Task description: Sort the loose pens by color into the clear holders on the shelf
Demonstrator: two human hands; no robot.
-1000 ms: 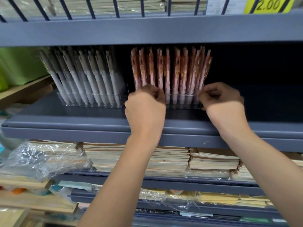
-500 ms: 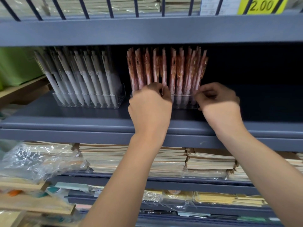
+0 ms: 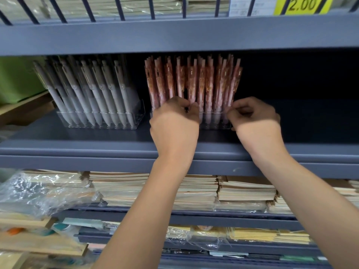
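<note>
Fingers (image 3: 181, 103) of the left hand (image 3: 174, 125) are curled in tight at the middle of the frame, thumb and forefinger closing on the lower barrels of the pink pens (image 3: 194, 80), near the left half of the row. Fingers (image 3: 238, 110) of the right hand (image 3: 256, 123) are curled too, pressed against the outermost pens at the right end of the row; whether they pinch a pen or only the holder's edge I cannot tell. Both forearms rise from the bottom of the frame.

All the pink pens stand upright, tips down, packed close in the right clear holder (image 3: 213, 126), which sits on the grey-blue shelf (image 3: 77, 146) at centre. Just beside it, to the left, the left clear holder (image 3: 140, 115) carries the pale grey pens (image 3: 93, 90), all leaning toward the upper left.

A green box (image 3: 17, 78) fills the left edge. At the upper right a yellow price tag (image 3: 303, 4) reads 2.00. Below the shelf lie stacks of notebooks (image 3: 120, 187), and crumpled plastic wrap (image 3: 38, 193) lies at the lower left
</note>
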